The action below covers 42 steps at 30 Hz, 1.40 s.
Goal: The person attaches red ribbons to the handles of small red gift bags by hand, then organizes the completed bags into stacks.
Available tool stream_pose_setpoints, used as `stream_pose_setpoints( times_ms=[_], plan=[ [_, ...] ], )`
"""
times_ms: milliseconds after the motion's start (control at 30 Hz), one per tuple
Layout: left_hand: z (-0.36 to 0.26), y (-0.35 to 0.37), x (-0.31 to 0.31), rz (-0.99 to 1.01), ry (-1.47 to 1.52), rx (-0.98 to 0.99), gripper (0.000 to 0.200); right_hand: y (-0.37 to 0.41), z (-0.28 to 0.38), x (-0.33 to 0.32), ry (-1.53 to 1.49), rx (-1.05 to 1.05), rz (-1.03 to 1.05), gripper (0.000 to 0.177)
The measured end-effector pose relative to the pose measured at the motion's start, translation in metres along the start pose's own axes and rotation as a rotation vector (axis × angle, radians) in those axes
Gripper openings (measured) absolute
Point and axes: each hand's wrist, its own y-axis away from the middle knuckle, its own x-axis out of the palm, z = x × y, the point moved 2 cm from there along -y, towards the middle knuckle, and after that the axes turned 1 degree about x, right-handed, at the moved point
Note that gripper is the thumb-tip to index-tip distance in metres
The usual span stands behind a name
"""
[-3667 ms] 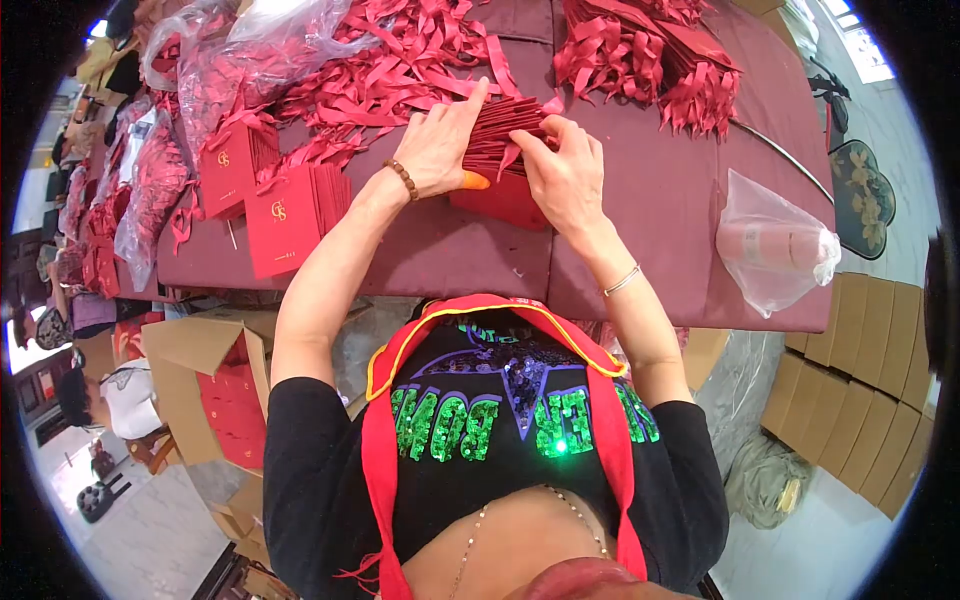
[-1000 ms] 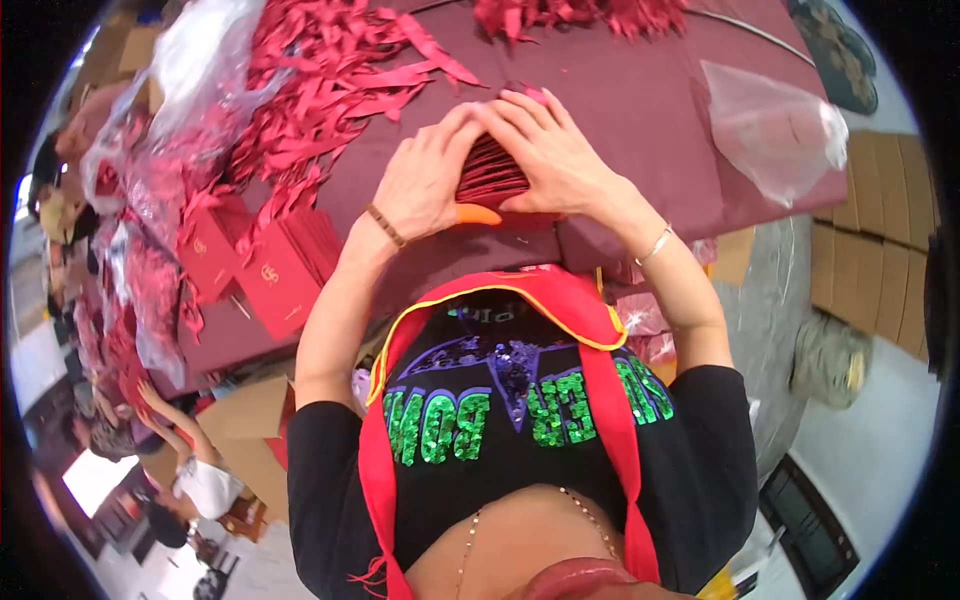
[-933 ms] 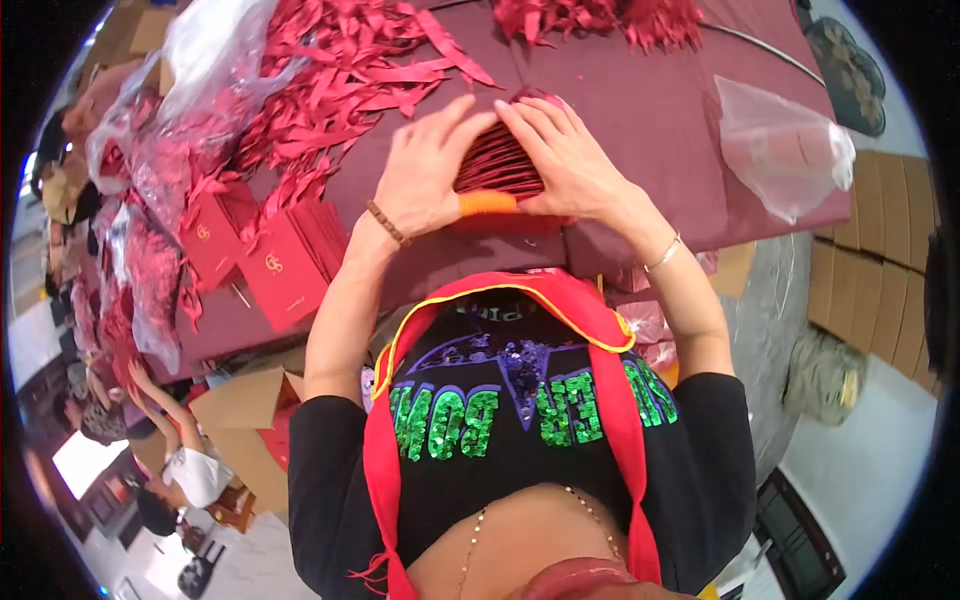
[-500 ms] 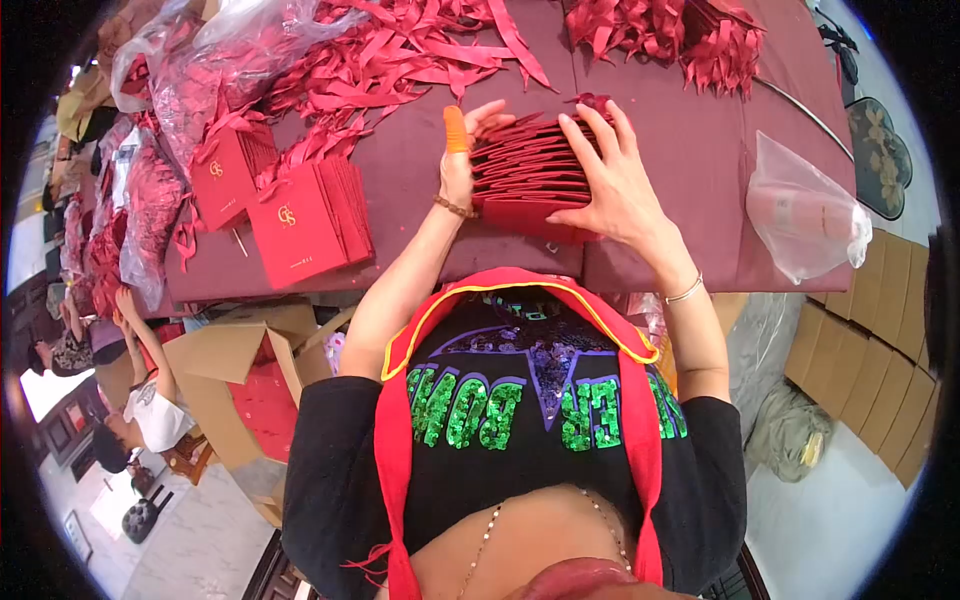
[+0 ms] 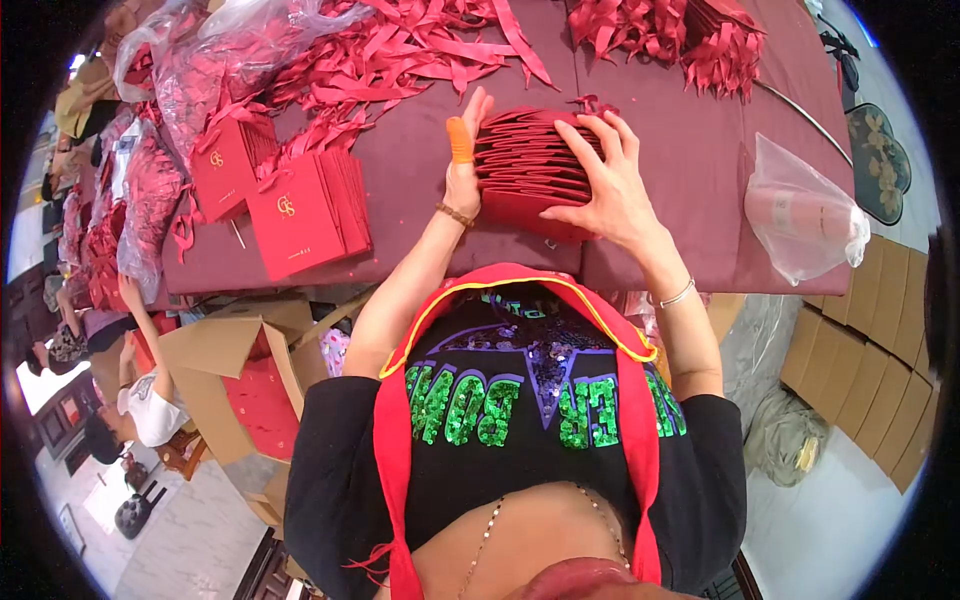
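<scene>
A thick stack of red folded bags (image 5: 535,165) stands on the dark red tablecloth in front of me. My left hand (image 5: 464,165), with an orange cover on one finger, lies flat against the stack's left side, fingers straight. Over the stack's right side curves my right hand (image 5: 610,180), its fingers on the top edge and its thumb on the near face. Two more groups of red bags with gold print, one nearer (image 5: 300,215) and one behind (image 5: 232,168), stand to the left.
Red ribbons (image 5: 400,50) and plastic-wrapped bundles (image 5: 215,75) cover the back left. More ribboned bags (image 5: 705,40) lie at the back right. A clear plastic bag (image 5: 800,215) sits right. Below are an open carton (image 5: 225,350) and stacked cartons (image 5: 860,370); co-workers sit far left.
My left hand's fingers have straightened and point away from me, no longer curling over the stack. The stack looks more compact, and my right hand has shifted slightly left.
</scene>
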Motion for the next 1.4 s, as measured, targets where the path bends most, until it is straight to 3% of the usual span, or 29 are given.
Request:
stream_pose_setpoints(
  times_ms=[100, 167, 267, 333, 400, 433, 533, 700, 833, 933, 1033, 1267, 1400],
  plan=[
    [-0.003, 0.000, 0.000, -0.011, 0.018, 0.038, 0.076, 0.003, 0.004, -0.001, 0.058, 0.007, 0.018, 0.094],
    [-0.012, 0.006, 0.002, 0.099, -0.068, 0.008, 0.083, 0.002, 0.007, -0.003, 0.194, 0.020, 0.040, 0.091],
    [-0.011, 0.012, -0.014, 0.087, -0.229, 0.090, 0.087, -0.001, 0.003, -0.001, 0.162, -0.047, 0.036, 0.088],
    [-0.021, 0.014, -0.014, 0.053, -0.199, 0.160, 0.083, -0.002, 0.002, -0.002, 0.162, -0.055, 0.018, 0.086],
    [-0.029, 0.014, -0.019, 0.133, -0.082, -0.027, 0.074, -0.002, 0.002, -0.002, 0.160, -0.062, 0.026, 0.085],
    [-0.030, 0.008, -0.029, 0.137, -0.191, -0.001, 0.061, -0.002, 0.002, -0.002, 0.157, -0.069, 0.028, 0.085],
    [-0.043, -0.009, -0.032, 0.154, -0.169, -0.005, 0.046, -0.002, 0.003, -0.003, 0.150, -0.075, 0.031, 0.085],
    [-0.041, -0.023, -0.036, 0.263, -0.173, -0.146, 0.041, -0.002, 0.003, -0.004, 0.162, -0.076, 0.063, 0.086],
    [-0.036, -0.025, -0.047, 0.241, 0.110, -0.158, 0.047, -0.003, 0.002, -0.003, 0.134, -0.063, 0.043, 0.085],
    [-0.040, -0.025, -0.050, 0.360, 0.043, -0.263, 0.057, -0.003, 0.001, -0.003, 0.129, -0.083, 0.036, 0.085],
    [-0.047, -0.030, -0.047, 0.439, -0.009, -0.215, 0.062, -0.004, 0.001, -0.005, 0.123, -0.078, 0.054, 0.086],
    [-0.057, -0.037, -0.044, 0.435, -0.039, -0.299, 0.063, -0.005, 0.001, -0.006, 0.137, -0.069, 0.079, 0.087],
    [-0.053, -0.041, -0.043, 0.415, -0.130, -0.206, 0.057, -0.006, 0.001, -0.006, 0.143, -0.073, 0.097, 0.088]
  ],
)
